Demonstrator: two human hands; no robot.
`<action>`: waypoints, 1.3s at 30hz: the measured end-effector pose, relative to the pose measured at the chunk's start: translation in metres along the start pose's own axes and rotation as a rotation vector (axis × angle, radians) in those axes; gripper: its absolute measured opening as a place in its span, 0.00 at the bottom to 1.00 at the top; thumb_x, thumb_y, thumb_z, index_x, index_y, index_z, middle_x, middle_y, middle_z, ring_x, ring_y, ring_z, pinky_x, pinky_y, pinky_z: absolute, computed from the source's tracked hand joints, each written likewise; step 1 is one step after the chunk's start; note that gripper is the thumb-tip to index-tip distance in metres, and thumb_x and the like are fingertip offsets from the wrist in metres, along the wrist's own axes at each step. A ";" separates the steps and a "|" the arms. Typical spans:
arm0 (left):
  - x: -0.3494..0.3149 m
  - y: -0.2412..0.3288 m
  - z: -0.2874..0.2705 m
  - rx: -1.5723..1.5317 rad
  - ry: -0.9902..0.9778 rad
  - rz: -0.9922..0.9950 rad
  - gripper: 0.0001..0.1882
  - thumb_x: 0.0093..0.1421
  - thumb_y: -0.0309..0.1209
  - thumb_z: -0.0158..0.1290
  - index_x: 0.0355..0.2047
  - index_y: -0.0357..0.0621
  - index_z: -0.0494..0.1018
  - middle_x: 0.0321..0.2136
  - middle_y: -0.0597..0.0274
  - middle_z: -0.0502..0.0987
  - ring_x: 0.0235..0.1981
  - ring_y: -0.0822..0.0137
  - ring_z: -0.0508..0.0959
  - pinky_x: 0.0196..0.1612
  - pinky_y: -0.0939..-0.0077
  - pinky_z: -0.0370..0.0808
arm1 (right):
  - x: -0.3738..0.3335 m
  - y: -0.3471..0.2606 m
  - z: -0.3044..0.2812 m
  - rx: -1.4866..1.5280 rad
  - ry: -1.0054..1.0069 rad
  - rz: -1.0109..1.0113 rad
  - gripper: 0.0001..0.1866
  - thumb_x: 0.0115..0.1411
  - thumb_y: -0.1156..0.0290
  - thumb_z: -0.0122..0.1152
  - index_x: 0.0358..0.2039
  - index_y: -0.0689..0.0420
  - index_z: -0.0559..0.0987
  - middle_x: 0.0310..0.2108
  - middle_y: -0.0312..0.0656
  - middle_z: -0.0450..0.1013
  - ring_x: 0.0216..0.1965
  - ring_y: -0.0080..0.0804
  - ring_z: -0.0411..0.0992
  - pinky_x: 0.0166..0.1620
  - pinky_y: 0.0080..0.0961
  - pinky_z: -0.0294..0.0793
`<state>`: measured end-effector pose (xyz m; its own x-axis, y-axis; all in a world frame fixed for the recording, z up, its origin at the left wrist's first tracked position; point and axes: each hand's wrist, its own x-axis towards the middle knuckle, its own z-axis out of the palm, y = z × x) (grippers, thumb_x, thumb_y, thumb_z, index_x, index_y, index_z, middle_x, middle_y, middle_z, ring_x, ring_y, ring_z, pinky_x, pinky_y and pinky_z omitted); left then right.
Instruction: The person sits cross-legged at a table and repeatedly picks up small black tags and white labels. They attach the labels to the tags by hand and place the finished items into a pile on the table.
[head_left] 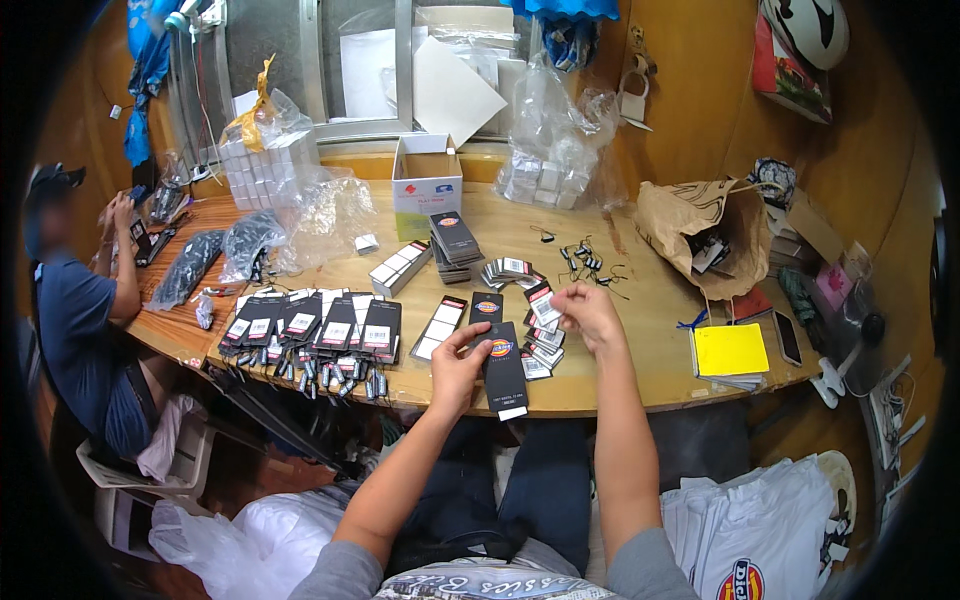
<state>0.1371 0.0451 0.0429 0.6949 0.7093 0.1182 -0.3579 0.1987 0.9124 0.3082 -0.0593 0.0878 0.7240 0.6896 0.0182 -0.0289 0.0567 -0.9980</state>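
Note:
My left hand holds a black hang tag by its left side, thumb on its face, near the table's front edge. Just beyond it lies another black hang tag. My right hand is closed in a pinch at the edge of a small white barcode label. That label belongs to a curved, overlapping row of small labels that runs around the tags. To the left lies a black tag with white labels.
Rows of labelled black tags with cords cover the left front. Behind stand a stack of black tags, a white box and plastic bags. Loose black cords, a paper bag and a yellow pad lie right. A person works left.

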 end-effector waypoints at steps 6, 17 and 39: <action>-0.001 0.003 0.005 -0.118 -0.010 0.071 0.30 0.47 0.15 0.50 0.52 0.43 0.56 0.32 0.57 0.73 0.27 0.75 0.74 0.23 0.89 0.70 | -0.038 0.022 0.032 -0.079 -0.085 -0.014 0.07 0.43 0.77 0.62 0.22 0.60 0.72 0.18 0.35 0.68 0.17 0.17 0.64 0.20 0.11 0.63; -0.002 0.012 0.005 -0.130 -0.044 0.008 0.33 0.47 0.14 0.49 0.52 0.39 0.49 0.31 0.49 0.73 0.31 0.68 0.74 0.34 0.78 0.73 | -0.007 0.013 -0.045 -1.053 0.442 -0.139 0.10 0.45 0.67 0.58 0.26 0.58 0.77 0.30 0.45 0.72 0.30 0.40 0.70 0.35 0.29 0.68; -0.002 0.006 -0.002 -0.166 -0.106 -0.032 0.19 0.48 0.17 0.50 0.42 0.33 0.63 0.32 0.55 0.74 0.31 0.73 0.74 0.35 0.84 0.71 | -0.154 0.038 -0.030 -1.355 0.129 -0.583 0.18 0.46 0.72 0.53 0.40 0.61 0.70 0.43 0.43 0.64 0.45 0.41 0.59 0.47 0.36 0.57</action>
<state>0.1326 0.0458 0.0472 0.7664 0.6273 0.1387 -0.4264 0.3353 0.8401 0.2166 -0.1850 0.0449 0.4644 0.7351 0.4939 0.8781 -0.4547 -0.1488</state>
